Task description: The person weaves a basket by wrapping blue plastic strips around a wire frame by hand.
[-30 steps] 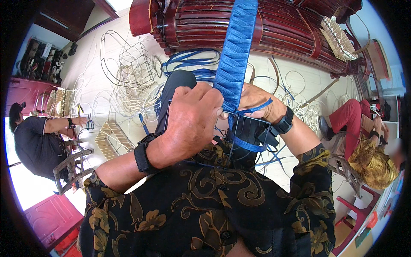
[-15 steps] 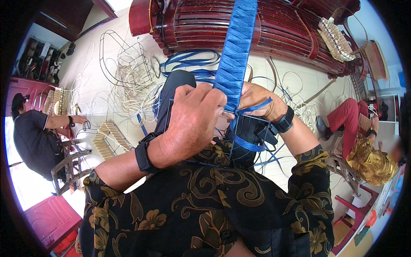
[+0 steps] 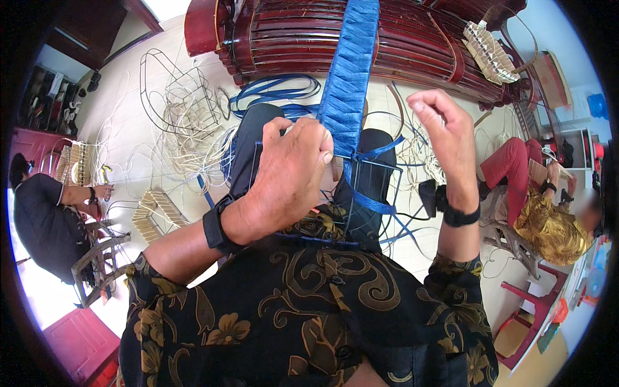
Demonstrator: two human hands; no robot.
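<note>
Left hand [image 3: 287,161]: fingers curled, clamped on the lower left edge of a long blue band [image 3: 350,77] wound from flat glossy strips in a zigzag pattern. The band is held between the knees and extends up and away from this hand. Right hand [image 3: 448,126]: held up to the right of the band, well apart from it, fingers partly curled; whether thumb and index tips meet cannot be told.

Between the hands, slightly nearer the body, a curved flat blue strip [image 3: 371,203] is seen hanging from the band's lower end, beside thin dark wire rods [image 3: 400,173].

Beyond the left hand, coiled flat blue strips [image 3: 277,90] are strewn on the floor; farther left, a tangle of thin pale strands [image 3: 187,126]. Left of the left wrist, a pale slatted frame [image 3: 155,216] is seen on the floor.

Beyond both hands, a dark red slatted wooden bench [image 3: 412,48] is placed, a pale handled basket [image 3: 493,55] at its right end. Seated persons are noted far left [image 3: 48,226] and far right [image 3: 548,226].
</note>
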